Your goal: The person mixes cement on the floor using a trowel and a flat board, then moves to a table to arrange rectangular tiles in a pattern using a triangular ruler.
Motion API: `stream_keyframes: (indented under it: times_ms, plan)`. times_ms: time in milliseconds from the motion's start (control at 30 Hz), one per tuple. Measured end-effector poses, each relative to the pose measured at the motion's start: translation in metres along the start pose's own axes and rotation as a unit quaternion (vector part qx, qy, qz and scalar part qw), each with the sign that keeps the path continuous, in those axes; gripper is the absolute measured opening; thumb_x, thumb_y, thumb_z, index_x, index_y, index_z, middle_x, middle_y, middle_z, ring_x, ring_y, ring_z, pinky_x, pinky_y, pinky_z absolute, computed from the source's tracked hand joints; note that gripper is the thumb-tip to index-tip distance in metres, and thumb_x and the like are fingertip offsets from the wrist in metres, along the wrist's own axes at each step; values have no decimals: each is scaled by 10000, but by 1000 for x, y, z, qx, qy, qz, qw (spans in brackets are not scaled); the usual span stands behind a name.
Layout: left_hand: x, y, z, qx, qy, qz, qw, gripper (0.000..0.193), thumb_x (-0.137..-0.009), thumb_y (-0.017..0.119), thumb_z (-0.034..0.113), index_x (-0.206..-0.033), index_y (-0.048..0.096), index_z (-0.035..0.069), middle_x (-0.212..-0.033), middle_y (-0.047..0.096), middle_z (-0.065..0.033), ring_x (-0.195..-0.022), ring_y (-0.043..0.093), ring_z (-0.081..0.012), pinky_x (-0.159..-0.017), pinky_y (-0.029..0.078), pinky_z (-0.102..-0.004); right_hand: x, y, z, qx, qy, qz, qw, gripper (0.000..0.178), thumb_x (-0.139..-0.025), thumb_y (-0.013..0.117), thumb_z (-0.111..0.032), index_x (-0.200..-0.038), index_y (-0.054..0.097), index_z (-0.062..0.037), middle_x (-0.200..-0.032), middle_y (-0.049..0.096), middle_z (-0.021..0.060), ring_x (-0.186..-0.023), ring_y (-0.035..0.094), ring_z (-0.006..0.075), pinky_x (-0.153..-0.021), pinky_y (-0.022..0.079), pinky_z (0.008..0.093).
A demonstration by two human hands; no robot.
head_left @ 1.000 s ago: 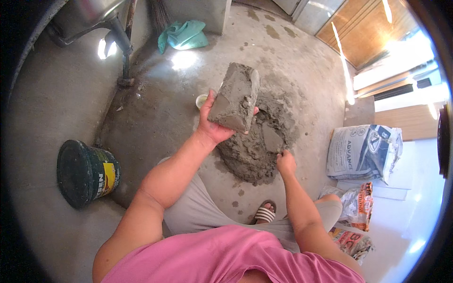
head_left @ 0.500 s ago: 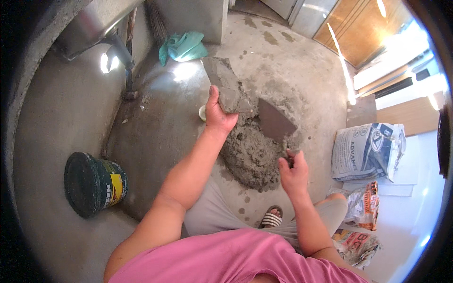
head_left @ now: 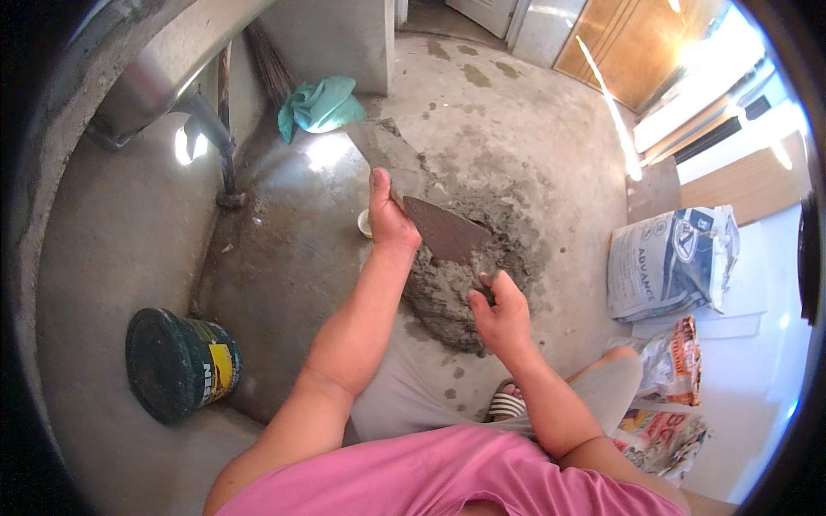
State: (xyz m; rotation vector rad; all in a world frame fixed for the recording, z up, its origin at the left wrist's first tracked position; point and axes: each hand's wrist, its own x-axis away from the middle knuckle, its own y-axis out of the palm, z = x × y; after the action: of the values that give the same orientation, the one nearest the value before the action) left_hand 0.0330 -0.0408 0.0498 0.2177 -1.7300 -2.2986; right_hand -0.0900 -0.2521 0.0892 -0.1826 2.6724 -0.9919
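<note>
Trowel (head_left: 443,229), with a brown-grey, pointed blade, seen above the mortar heap (head_left: 443,301), which serves as the landmark for all positions given. Its tip is directed toward the far left side of the heap and lies just beside the left hand (head_left: 393,222). The right hand (head_left: 502,320), above the near right part of the heap, has its fingers curled around the handle, most of which they cover. The left hand, at the left edge of the heap, grips a grey slab (head_left: 383,146) by its near end, with the thumb along one side; the remaining fingers are largely hidden. The slab, smeared with mortar, extends beyond the heap on its far left side. Whether the blade touches the slab or the mortar cannot be settled from this angle. A small pale cup (head_left: 365,224) stands just left of the heap on the concrete floor (head_left: 551,120). Well to the left and nearer is a dark green bucket (head_left: 168,365) with a yellow label; far beyond, to the left, lies a teal plastic bag (head_left: 323,105). To the right of the heap stands a white and blue sack (head_left: 662,267), and a striped sandal (head_left: 508,402) appears on the near side.
</note>
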Motion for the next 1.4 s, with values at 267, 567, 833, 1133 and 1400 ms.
stream_keyframes:
  times_ms: [267,567,833,1133,1400]
  plan:
    - [4,4,4,-11,34,-35,999,636,-924,701,434,-1430,448,142,-1317,574,-43,-1191,567,-264,-1000,490,-451,-3,-8,-9,-37,69,-12,997,237,-859,723,-139,-953,545,-13,-839,601,194,-737,605,372,-628,502,410]
    - [5,2,7,-24,42,-40,998,687,-894,736,444,-1446,441,162,-1295,575,-31,-1189,554,-263,-1017,466,-465,-2,0,1,-30,64,-10,997,260,-872,695,-171,-917,494,-12,-819,581,211,-751,585,417,-644,482,450]
    - [13,18,16,12,15,-66,998,662,-902,722,455,-1435,452,171,-1338,571,-23,-1230,545,-269,-1060,443,-500,-21,-19,34,80,149,18,985,284,-870,688,-192,-965,483,-19,-861,611,220,-841,612,442,-714,480,489]
    - [1,-3,8,-17,51,-45,998,603,-943,669,455,-1410,480,125,-1358,571,-37,-1250,538,-272,-1072,436,-503,8,-29,0,37,55,41,997,240,-871,696,-141,-956,512,-14,-848,585,198,-809,609,414,-691,494,454]
    - [5,5,24,55,-42,-55,996,635,-963,524,517,-1472,457,143,-1450,535,-85,-1320,505,-335,-1164,311,-614,1,-35,32,35,74,106,991,212,-880,677,-138,-1016,568,-16,-886,597,208,-841,619,420,-704,497,465]
